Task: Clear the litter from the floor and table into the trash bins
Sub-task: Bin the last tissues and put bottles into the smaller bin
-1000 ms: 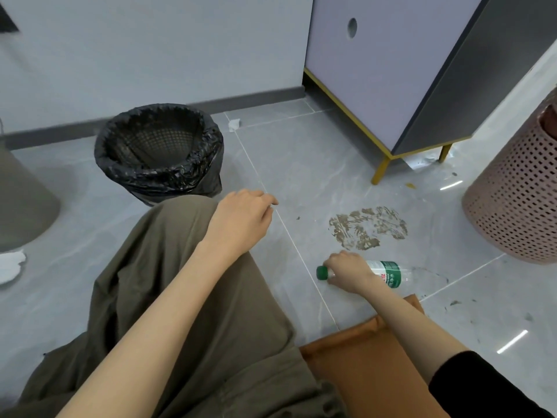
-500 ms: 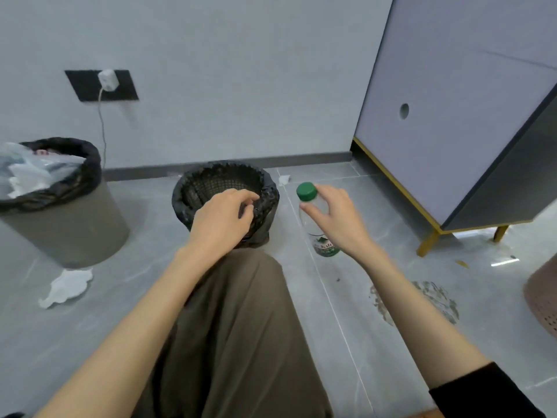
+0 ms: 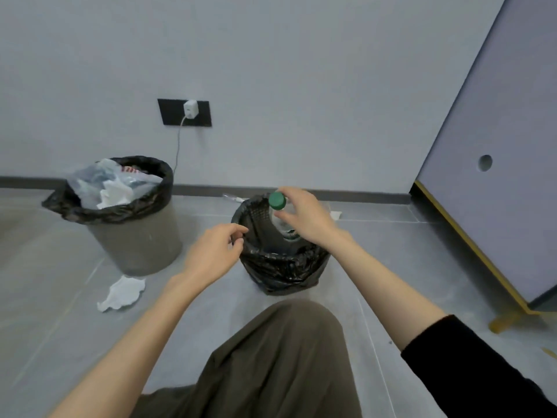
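The right hand [image 3: 304,220] grips a clear plastic bottle [image 3: 281,220] with a green ribbed cap, held upright over the black-lined mesh bin [image 3: 280,257]. The left hand [image 3: 215,256], loosely curled and holding nothing, sits at the bin's left rim. Advised: release once centred over the opening. A crumpled tissue [image 3: 122,294] lies left of that bin.

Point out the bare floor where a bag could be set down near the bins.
Bare tile lies between the black-lined bin and the cabinet. Crowded: the gap between that bin and the full grey bin, with the left hand and a crumpled tissue.
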### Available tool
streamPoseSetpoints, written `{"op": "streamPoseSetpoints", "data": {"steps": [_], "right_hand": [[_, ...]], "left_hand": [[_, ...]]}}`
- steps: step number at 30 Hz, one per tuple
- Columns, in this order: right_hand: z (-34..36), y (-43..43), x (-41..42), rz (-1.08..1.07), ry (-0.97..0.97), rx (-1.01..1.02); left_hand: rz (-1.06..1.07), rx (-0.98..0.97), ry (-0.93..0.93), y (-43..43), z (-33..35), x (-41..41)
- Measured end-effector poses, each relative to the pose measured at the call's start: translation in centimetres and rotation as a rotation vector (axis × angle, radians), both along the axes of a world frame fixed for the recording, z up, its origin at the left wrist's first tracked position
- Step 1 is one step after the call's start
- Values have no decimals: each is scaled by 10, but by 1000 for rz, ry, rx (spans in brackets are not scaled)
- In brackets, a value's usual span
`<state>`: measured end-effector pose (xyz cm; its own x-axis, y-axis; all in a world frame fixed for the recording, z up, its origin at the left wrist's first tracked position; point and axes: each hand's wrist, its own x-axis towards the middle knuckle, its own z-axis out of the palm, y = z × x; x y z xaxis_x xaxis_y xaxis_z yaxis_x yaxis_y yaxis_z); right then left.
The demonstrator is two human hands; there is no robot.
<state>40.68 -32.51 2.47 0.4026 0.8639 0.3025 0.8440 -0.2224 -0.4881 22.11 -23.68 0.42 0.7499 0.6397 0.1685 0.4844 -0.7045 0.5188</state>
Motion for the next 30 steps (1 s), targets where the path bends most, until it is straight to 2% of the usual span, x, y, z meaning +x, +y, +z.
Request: {"op": "streamPoseSetpoints", "data": {"steps": [5, 8, 12, 19, 25, 30], "right_hand": [[-55, 25, -1, -28, -94, -388], [-68, 29, -4, 2, -87, -502], [-64, 28, -11, 26, -59, -482], [-37, 45, -55, 133, -98, -211], [-38, 89, -110, 264, -45, -270], [-71, 135, -157, 330, 74, -369]], "left_hand": [[40, -17, 28, 19, -12, -14], [70, -38, 57, 29, -21, -25], [99, -40, 97, 41, -29, -43], [140, -22, 58, 61, -36, -89], [282, -80, 54, 84, -47, -148], [437, -150, 95, 106, -64, -198]]}}
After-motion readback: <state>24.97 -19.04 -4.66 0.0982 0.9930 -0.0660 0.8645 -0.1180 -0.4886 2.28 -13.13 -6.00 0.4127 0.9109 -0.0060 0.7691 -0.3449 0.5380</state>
